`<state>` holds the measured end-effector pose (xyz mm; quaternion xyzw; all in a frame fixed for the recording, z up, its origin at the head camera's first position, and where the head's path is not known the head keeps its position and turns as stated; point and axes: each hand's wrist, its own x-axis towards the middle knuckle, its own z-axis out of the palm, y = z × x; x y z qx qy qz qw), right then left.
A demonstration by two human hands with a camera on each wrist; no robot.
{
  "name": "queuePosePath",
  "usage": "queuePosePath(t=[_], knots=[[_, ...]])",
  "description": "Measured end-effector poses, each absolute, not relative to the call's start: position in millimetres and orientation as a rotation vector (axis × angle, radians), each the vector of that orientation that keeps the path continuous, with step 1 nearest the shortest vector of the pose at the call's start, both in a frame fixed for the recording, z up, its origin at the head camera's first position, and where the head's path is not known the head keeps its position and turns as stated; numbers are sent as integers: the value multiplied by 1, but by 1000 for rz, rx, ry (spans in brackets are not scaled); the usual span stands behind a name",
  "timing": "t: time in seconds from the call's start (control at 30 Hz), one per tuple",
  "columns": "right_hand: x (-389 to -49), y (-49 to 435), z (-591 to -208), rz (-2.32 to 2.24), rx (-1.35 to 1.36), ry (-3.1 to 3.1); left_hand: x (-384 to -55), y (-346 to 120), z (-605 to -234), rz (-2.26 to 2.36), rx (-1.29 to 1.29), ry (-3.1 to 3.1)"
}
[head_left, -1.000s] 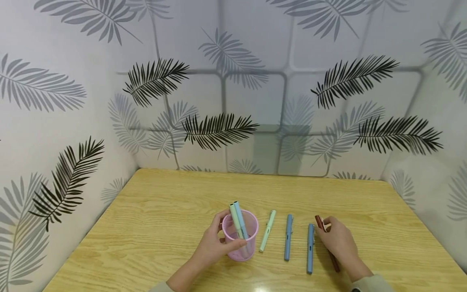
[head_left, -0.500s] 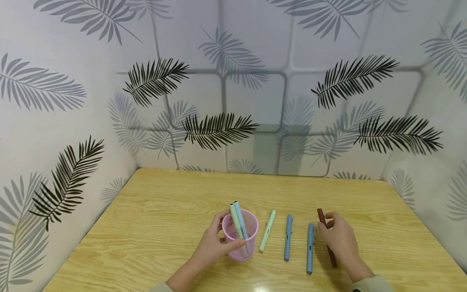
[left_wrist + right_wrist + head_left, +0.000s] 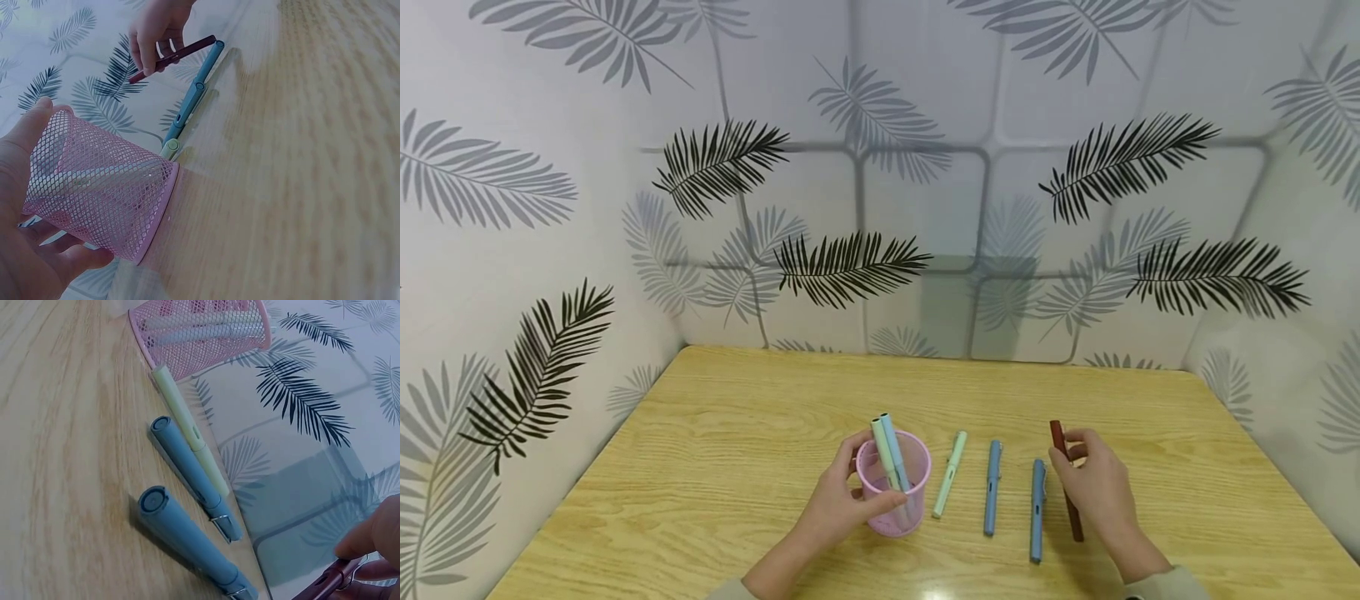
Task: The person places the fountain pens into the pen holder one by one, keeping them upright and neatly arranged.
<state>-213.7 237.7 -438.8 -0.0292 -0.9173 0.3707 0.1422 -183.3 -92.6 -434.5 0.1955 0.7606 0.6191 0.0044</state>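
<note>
My left hand [image 3: 841,498] grips a pink mesh pen cup [image 3: 103,181] from its left side, thumb across the front and fingers behind. Inside lean a pale green pen [image 3: 882,447] and a light blue pen [image 3: 894,446]. At the right, my right hand [image 3: 1099,490] pinches a dark red pen [image 3: 1072,510] near its upper end between thumb and fingers. In the left wrist view the red pen [image 3: 175,58] is raised off the table and tilted. The nearest thing to it is a blue pen [image 3: 1037,510] lying just to its left.
Between cup and right hand, another blue pen [image 3: 992,487] and a light green pen [image 3: 951,474] lie roughly side by side on the wooden table [image 3: 760,400]. Leaf-patterned walls [image 3: 895,200] close off the back and sides.
My right hand has lifted the dark red pen from the table and drawn it slightly to the left. The left hand and the cup have stayed put.
</note>
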Motion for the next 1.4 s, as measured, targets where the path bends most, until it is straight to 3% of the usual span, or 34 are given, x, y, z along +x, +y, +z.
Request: queuePosePath(t=[1.4], knots=[[-199, 192, -411, 1188, 161, -2282, -185, -92, -437, 1947, 609, 2378]])
